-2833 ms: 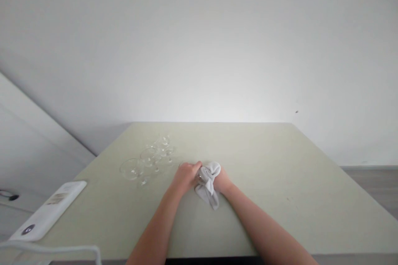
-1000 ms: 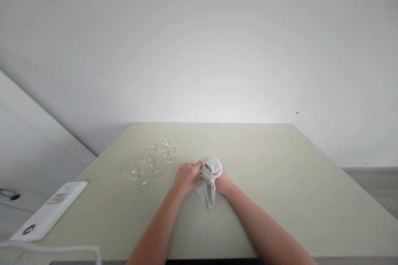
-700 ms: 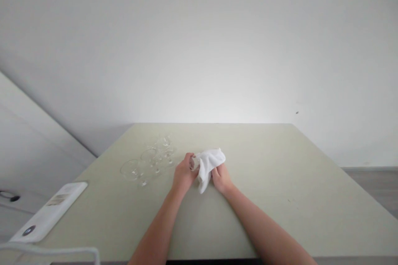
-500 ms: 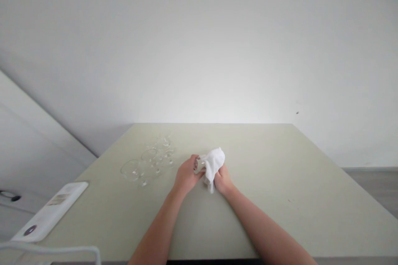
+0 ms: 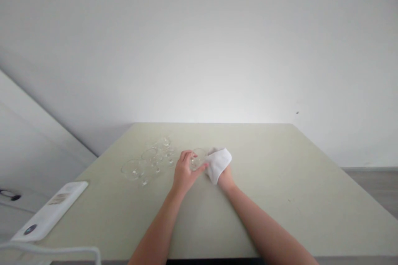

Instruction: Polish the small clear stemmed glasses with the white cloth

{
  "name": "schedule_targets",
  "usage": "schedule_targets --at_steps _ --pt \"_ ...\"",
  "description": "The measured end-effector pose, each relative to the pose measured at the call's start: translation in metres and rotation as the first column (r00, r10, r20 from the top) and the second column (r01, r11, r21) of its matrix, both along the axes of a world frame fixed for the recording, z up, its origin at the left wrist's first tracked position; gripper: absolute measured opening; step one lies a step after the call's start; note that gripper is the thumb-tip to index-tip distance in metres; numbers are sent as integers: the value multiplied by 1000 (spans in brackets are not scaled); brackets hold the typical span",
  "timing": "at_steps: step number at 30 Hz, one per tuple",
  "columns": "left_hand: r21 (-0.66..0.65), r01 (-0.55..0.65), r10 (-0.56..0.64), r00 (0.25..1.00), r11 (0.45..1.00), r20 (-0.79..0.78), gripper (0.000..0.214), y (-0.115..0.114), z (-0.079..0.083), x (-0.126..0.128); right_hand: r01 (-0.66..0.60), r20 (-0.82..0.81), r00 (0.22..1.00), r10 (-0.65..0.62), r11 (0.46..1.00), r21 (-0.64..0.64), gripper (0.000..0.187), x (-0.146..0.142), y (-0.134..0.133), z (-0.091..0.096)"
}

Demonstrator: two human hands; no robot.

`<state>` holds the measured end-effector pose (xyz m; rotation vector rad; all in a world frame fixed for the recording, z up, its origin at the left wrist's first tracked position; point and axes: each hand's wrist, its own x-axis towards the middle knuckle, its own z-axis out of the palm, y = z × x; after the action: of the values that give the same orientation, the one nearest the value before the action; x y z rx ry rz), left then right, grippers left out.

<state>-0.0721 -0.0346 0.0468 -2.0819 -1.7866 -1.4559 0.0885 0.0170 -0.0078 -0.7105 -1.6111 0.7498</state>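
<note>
A clear drinking glass (image 5: 199,154) is between the fingers and thumb of my left hand (image 5: 184,173), which curves around its near left side. Its rim appears as a faint circle, and its lower part is hard to make out. Right beside it, a white cloth (image 5: 220,162) covers the fingers of my right hand (image 5: 226,179). That hand grips the cloth from beneath, and the cloth's left edge meets the glass. Several other clear glasses (image 5: 133,169), seemingly stemmed, are grouped to the left of my left hand, their outlines overlapping.
The pale green table (image 5: 280,215) runs back to a white wall (image 5: 211,49). At its left edge lies a white flat object (image 5: 51,211) with a dark round mark. A white bar or cable (image 5: 62,250) crosses the lower left corner.
The glass has turned so that its round rim now shows. My left fingers have spread and shifted slightly up and left. The cloth and my right hand have moved slightly right.
</note>
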Motion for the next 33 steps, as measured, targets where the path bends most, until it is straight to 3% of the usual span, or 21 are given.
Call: schedule_targets --at_steps 2,4,7,13,17,21,23,25,27,29,30,33 --pt "6 71 -71 997 997 -15 42 -3 4 3 -160 105 983 153 985 58 25 -6 -8 8" --pt "-27 147 -148 989 989 -25 48 -5 7 6 -275 167 951 259 958 80 41 -12 -17 18" --pt "-69 236 -236 972 969 9 54 -7 6 7 -339 153 933 326 938 73 54 -16 -26 28" --pt "-118 354 -345 935 928 84 67 -3 -2 8 -416 -30 909 415 908 -44 40 -14 -29 28" --pt "-94 306 -288 943 947 166 63 -4 -2 11 -395 -17 918 396 910 -122 17 -14 -29 18" --pt "-42 204 -173 908 978 381 57 -4 3 9 -339 11 938 345 927 -158 12 -13 -26 12" --pt "-72 227 -159 844 971 513 53 -4 5 8 -396 -49 918 394 901 -174 15 -14 -25 11" --pt "-99 332 -184 720 938 669 51 -4 7 8 -479 -171 877 448 838 -260 17 -15 -26 11" --pt "-80 456 -214 557 886 803 52 -3 7 9 -559 -318 828 462 722 -408 22 -16 -26 9" --pt "-48 506 -218 453 861 864 52 -2 6 9 -607 -402 794 455 615 -504 27 -18 -26 7" --pt "-48 497 -209 448 866 869 52 0 5 8 -608 -403 794 456 610 -508 28 -18 -25 6" --pt "-100 381 -140 555 919 820 51 4 2 6 -557 -301 830 470 731 -395 28 -19 -23 8"
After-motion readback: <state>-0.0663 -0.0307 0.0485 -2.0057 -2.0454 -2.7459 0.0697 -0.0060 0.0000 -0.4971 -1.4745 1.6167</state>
